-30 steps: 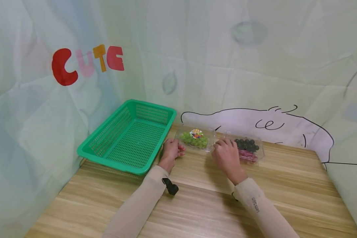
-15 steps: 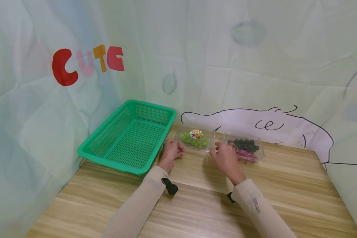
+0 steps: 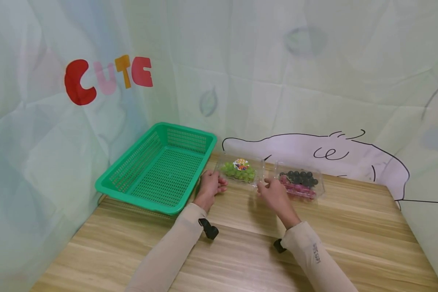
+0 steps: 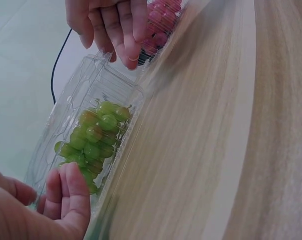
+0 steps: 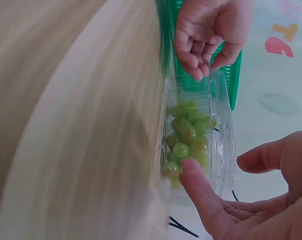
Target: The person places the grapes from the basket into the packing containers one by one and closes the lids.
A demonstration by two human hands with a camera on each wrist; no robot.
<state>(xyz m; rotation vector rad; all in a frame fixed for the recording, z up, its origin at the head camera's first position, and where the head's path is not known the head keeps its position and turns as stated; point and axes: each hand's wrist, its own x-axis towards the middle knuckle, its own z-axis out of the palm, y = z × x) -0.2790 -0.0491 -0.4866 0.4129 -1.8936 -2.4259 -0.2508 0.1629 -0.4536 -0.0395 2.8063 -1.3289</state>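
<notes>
A clear plastic clamshell box [image 3: 260, 172] of green grapes [image 3: 238, 172] lies at the back of the table, a round fruit sticker on its lid. At the left end of this box, my left hand [image 3: 208, 187] pinches the rim between thumb and curled fingers. By the opposite end is my right hand [image 3: 276, 196]; in the right wrist view its thumb and fingers are spread apart in front of the box. Just right of that hand sits a second clear box [image 3: 319, 184], with dark grapes [image 3: 301, 177] behind pink-red ones [image 3: 299, 190].
A green perforated plastic basket [image 3: 157, 205] stands on the left, close beside my left hand. Wood-grain table [image 3: 248, 259] extends toward me. Behind, a printed cloth [image 3: 255, 81] rises along the table's back edge.
My right hand has moved left and slightly down, from over the dark-grape box to the right end of the green-grape box. More of the pink-red grapes shows. The left hand stays put.
</notes>
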